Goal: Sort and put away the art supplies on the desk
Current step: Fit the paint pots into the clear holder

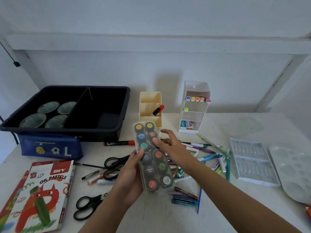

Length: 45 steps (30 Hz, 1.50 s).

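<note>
Paint set held mid-frame over cluttered table.
Oil pastels box point(38, 195) lower left; left hand point(133, 179) grips clear paint set point(152, 157) from its left edge, centre frame; right hand point(170, 147), fingers spread open, thumb touching the lid; loose markers point(208, 157) right.

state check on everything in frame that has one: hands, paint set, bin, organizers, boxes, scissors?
left hand: gripping the paint set, lifted off the desk
right hand: open, fingertips at the set's edge
paint set: lid closed, held tilted
dark bin: open; four round dishes in left section
cream organizer: upright, one red-capped marker inside
white organizer: upright, markers on upper tiers
oil pastels box: closed, flat
both scissors: closed
</note>
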{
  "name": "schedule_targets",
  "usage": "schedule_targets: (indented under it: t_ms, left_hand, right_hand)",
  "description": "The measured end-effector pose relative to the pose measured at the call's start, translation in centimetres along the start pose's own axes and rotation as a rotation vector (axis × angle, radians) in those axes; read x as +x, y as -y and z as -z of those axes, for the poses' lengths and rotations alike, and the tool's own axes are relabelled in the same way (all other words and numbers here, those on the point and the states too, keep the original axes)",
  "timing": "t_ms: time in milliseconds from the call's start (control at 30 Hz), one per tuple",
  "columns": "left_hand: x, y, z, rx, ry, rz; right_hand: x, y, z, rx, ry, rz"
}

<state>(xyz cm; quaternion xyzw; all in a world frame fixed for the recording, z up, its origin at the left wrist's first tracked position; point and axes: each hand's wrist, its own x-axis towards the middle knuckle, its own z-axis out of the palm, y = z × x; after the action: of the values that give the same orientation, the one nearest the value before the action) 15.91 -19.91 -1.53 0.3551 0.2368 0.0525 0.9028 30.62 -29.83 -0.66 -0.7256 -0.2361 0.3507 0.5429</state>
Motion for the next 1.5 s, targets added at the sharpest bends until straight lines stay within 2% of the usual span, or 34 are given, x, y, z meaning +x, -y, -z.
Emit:
schedule_targets:
  t_ms: [167, 300, 467, 967, 1133, 1333, 1500]
  left_hand:
    - [-0.7, 0.2, 0.1, 0.105, 0.009, -0.010]
    - [-1.5, 0.4, -0.2, 0.165, 0.029, 0.067]
    - [-2.0, 0.2, -0.1, 0.223, 0.016, 0.102]
    - [-2.5, -1.3, 0.1, 0.276, -0.005, 0.115]
    - [-2.6, -2.9, 1.2, 0.347, 0.002, 0.182]
    - [-3.5, -4.9, 3.5, 0.302, 0.038, 0.019]
    - [-3.6, -4.1, 4.3, -0.094, -0.142, -0.188]
  right_hand:
    - [0.3, -0.4, 0.8, 0.204, 0.034, -0.103]
    - [1.1, 0.3, 1.1, 0.306, -0.048, -0.101]
    - [1.4, 0.8, 1.7, 0.130, -0.082, -0.093]
    - [0.5, 2.0, 0.8, 0.049, -0.165, 0.101]
    - [0.5, 1.6, 0.4, 0.033, -0.309, 0.073]
    - [-0.1, 1.2, 0.6, 0.142, -0.446, 0.044]
    - [-0.8, 0.4, 1.2, 0.363, -0.450, -0.065]
